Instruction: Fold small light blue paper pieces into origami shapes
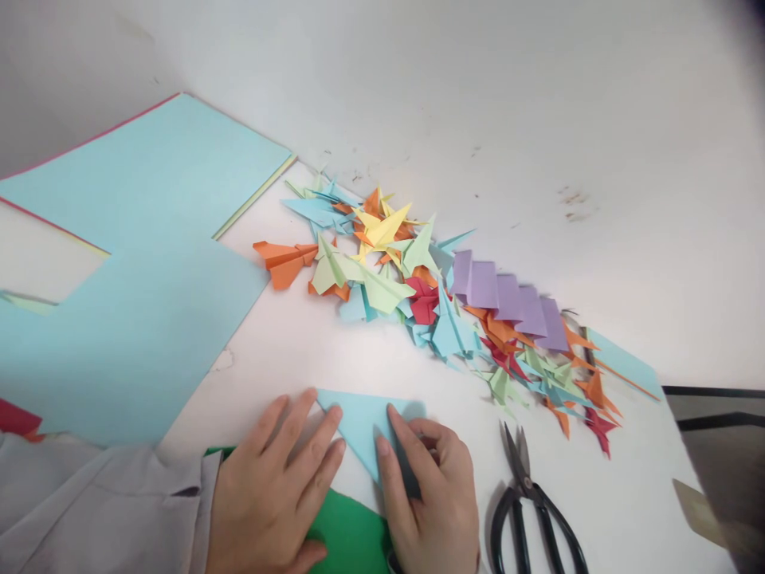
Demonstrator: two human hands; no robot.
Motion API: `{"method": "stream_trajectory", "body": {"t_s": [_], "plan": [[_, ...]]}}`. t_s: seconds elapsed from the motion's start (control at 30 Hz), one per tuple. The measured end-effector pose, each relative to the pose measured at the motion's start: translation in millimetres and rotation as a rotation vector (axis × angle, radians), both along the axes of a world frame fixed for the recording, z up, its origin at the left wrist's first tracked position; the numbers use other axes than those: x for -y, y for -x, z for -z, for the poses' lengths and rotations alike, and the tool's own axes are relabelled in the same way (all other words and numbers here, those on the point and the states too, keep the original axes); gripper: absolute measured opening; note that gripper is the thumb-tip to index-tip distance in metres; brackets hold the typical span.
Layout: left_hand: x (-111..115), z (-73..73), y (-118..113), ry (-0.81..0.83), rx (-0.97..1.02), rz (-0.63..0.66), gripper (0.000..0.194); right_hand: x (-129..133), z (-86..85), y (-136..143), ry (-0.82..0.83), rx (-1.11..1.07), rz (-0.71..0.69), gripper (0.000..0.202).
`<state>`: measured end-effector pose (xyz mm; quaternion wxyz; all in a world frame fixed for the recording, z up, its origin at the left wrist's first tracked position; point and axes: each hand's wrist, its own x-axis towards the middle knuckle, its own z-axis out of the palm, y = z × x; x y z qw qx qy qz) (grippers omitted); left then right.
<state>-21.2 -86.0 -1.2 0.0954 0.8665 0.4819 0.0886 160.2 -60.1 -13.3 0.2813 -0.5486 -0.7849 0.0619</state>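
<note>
The spread left hand (278, 478) touches folded blue paper (359, 416), partly hidden by the right hand (433, 482), whose grip I cannot tell.

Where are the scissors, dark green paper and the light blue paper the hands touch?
Black-handled scissors (526, 484): head view, on the pivot.
Dark green paper (348, 532): head view, visible face.
Light blue paper (364, 421): head view, its uncovered middle.
</note>
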Motion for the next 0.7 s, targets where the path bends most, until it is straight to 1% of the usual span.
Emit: {"method": "stream_trajectory", "body": {"t_s": [0.23,0.5,0.7], "plan": [[-1.6,-1.6,0.2,0.014,0.003,-0.006,0.060,1.2,1.4,-1.2,0.019,-0.004,0.006,0.033],[-1.9,-4.2,-1.0,0.021,-0.012,-0.015,0.060,1.3,-1.0,0.1,0.032,-0.011,0.022,0.032],[-1.7,-3.4,-1.2,0.018,0.003,-0.017,0.060,0.9,-1.3,0.4,0.025,-0.001,0.016,0.034]]}}
